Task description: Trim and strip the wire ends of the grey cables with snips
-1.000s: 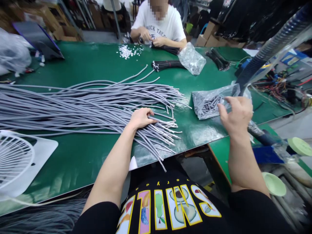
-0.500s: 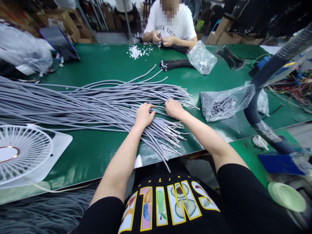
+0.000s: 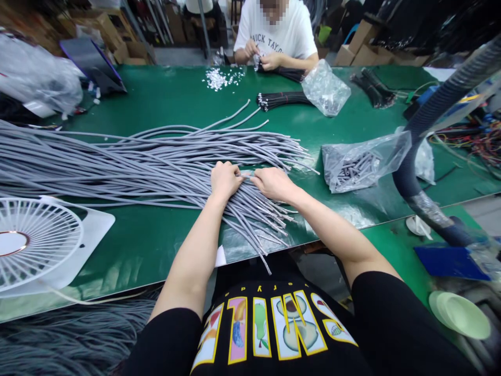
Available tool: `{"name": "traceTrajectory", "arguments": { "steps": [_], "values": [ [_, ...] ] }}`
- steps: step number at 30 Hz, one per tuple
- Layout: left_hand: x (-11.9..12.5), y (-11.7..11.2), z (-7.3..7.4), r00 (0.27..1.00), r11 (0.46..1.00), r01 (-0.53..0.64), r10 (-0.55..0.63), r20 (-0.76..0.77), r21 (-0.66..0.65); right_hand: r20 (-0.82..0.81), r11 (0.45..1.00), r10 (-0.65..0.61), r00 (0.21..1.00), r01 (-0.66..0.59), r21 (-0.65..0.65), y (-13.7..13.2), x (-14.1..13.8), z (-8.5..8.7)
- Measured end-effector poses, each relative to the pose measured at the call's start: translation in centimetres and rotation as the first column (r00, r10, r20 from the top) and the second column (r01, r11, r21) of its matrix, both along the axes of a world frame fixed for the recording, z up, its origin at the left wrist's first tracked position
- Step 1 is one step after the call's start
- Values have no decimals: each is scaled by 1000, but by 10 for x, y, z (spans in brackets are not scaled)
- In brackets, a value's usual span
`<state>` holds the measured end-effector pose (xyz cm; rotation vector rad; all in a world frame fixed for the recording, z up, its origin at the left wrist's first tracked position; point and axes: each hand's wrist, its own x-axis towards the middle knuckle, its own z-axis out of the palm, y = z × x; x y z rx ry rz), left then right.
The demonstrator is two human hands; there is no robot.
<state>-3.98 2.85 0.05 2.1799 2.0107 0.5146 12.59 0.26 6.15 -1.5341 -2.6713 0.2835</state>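
Observation:
A wide sheaf of grey cables (image 3: 129, 162) lies across the green table (image 3: 164, 99), their stripped ends pointing right. My left hand (image 3: 224, 179) rests on the cables near those ends, fingers curled around one cable. My right hand (image 3: 272, 184) is right beside it, fingertips pinching the same cable end; whether a small part is in those fingers is hidden. A clear bag of small grey sleeves (image 3: 358, 163) lies to the right of both hands.
A white fan (image 3: 35, 245) sits at the near left. A person in a white shirt (image 3: 276, 36) works on black cables (image 3: 282, 99) across the table, beside white bits (image 3: 221, 78) and a clear bag (image 3: 324, 89). A grey hose (image 3: 434, 109) arches at right.
My right hand left the bag of sleeves and came left to the cable ends, meeting my left hand. My left hand stayed on the cables and closed around one.

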Motion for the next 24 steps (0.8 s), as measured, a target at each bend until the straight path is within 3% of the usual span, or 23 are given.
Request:
{"name": "traceTrajectory", "arguments": {
  "steps": [7, 12, 15, 17, 18, 19, 20, 21, 22, 24],
  "values": [
    [6, 2, 3, 999, 999, -20, 19, -30, -47, -72, 1000, -10, 997, 11, 15, -18, -10, -7],
    [10, -2, 6, 997, 1000, -18, 16, -71, -25, -207, 999, 25, 978, -21, 25, -56, 1, -4],
    [11, 1, 4, 995, 999, -32, 29, -95, -30, -343, 982, 186, 921, -167, 85, -104, 16, 20],
    [11, 5, 3, 994, 997, -52, 46, -100, -54, -393, 885, 465, 793, -426, 189, -133, 37, 40],
    [11, 7, 3, 994, 996, -60, 53, -98, -66, -393, 861, 508, 766, -445, 245, -142, 52, 48],
    [11, 8, 3, 995, 995, -60, 53, -89, -76, -363, 888, 447, 817, -357, 290, -144, 70, 52],
    [10, 8, 4, 997, 995, -43, 37, -72, -86, -292, 939, 256, 921, -166, 300, -140, 91, 53],
    [10, 6, 5, 999, 995, -6, 2, -45, -98, -239, 942, 27, 971, 55, 330, -131, 114, 52],
    [8, 3, 7, 999, 993, 47, -49, -11, -111, -195, 888, -218, 956, 277, 368, -118, 136, 47],
    [3, -5, 10, 980, 973, 192, -184, 71, -129, -128, 738, -472, 872, 470, 483, -89, 174, 38]
  ]
}}
